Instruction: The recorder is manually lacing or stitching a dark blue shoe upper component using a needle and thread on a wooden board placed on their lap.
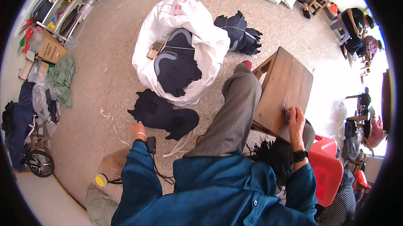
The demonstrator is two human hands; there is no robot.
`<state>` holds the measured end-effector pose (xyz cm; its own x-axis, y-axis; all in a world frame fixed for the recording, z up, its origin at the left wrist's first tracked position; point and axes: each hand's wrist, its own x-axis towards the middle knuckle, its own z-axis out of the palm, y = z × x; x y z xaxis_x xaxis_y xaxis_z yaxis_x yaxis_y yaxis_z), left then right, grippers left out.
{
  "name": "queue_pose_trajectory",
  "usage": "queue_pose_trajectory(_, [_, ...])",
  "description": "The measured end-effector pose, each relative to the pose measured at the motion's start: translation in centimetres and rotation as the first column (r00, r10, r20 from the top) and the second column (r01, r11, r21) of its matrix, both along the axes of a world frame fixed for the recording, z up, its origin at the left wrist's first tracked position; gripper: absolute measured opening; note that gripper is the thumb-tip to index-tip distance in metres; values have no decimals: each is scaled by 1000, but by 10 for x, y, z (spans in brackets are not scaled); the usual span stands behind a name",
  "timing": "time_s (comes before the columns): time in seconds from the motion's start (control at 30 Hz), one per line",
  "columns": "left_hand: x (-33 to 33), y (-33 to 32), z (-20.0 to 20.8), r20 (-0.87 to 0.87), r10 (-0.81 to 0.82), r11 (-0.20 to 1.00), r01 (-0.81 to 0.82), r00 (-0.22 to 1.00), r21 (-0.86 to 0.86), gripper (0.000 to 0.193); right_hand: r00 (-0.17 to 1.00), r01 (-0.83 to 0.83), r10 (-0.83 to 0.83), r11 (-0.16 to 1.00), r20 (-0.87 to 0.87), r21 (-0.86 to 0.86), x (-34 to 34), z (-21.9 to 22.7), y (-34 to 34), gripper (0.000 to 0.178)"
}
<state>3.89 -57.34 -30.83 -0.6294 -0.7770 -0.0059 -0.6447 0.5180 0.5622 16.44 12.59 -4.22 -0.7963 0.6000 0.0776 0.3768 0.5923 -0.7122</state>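
My left hand is closed at the left edge of a black fabric piece with a jagged outline, which hangs just in front of the white sack. Over the brown wooden stool, my right hand has its fingers curled round a small dark ring-like thing with a bluish edge; its kind is unclear. The open white woven sack holds a tied bundle of black fabric pieces with grey curved bands. A tan keypad phone lies on the sack's inner left side.
Another tied black bundle lies on the floor behind the sack. White strings lie left of the fabric. A red plastic stool stands at my right. Shelves and a small bicycle line the left; other people sit at far right.
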Motion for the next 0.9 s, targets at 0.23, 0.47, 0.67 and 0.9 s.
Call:
queue_pose_trajectory(0.23, [-51,142,13,-86,-659,716,658,747,235,27,993,-109,120,919,-6,379,-26,3,9,12])
queue_pose_trajectory(0.47, [-145,236,49,-6,-846,533,846,533,-31,41,996,-88,89,845,23,528,-24,-4,-3,28])
queue_pose_trajectory(0.67, [-215,262,82,247,-899,311,924,362,-225,66,997,-77,59,914,56,398,-34,12,-8,33])
queue_pose_trajectory(0.9, [-243,282,80,625,-770,-154,913,128,-378,61,997,-80,67,920,47,383,-41,11,-8,32])
